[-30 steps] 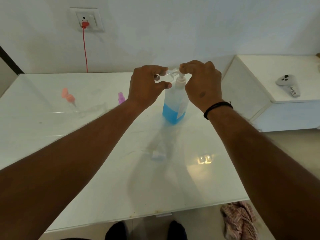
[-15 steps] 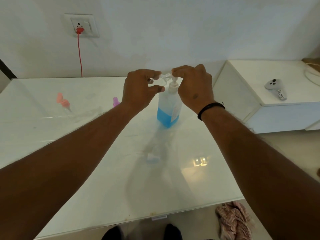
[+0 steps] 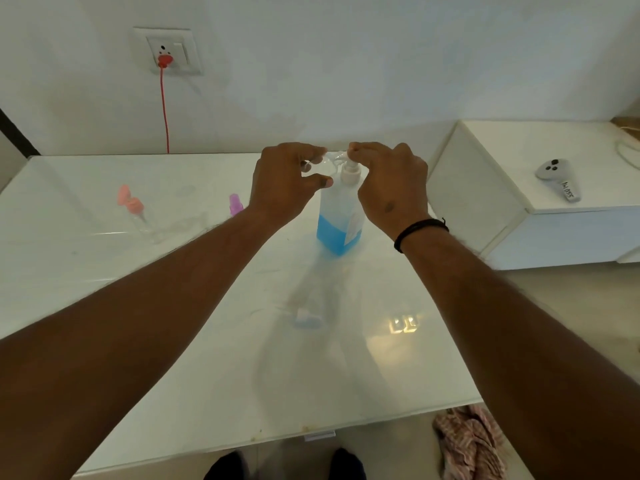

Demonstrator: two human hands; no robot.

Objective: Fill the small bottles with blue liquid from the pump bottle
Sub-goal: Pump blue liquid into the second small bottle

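Observation:
The pump bottle stands upright in the middle of the white table, its lower third full of blue liquid. My left hand holds a small clear bottle between thumb and fingers right at the pump's spout. My right hand rests its fingertips on top of the white pump head. Further left on the table lie a pink-capped spray top and a purple-capped small bottle, half hidden behind my left wrist.
A low white cabinet stands right of the table with a grey controller on it. A red cable hangs from a wall socket. A checked cloth lies on the floor by the table's front right corner.
Both hands stay at the pump head with the small bottle at the spout. The view has shifted slightly; the hands sit a little lower and more to the left in the frame.

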